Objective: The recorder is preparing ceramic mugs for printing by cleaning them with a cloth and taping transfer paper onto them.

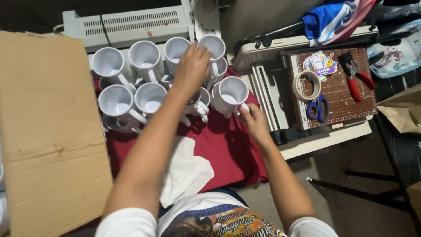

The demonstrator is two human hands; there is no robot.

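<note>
**On the red cloth: mugs mostly grouped, one at the edge in hand**

At bench centre, white mugs clustered on a red cloth, seven or eight counted upright, mouths up, packed in two rows and touching. Left hand reaching over the cluster, fingers curled down onto a mug near the back right (mug itself mostly hidden under the palm; firm hold or mere touch cannot be told). Right hand at the handle of the outlying mug, fingers pinched narrow on that handle, mug standing at the right edge of the group.

Judged: grouping largely done; outlying mug and the one under the left hand not yet settled.

Beside the cluster: white rag on the cloth, cardboard sheet to the left, laminator behind. To the right, cutting mat bearing tape roll, blue scissors, red-handled pliers.
</note>
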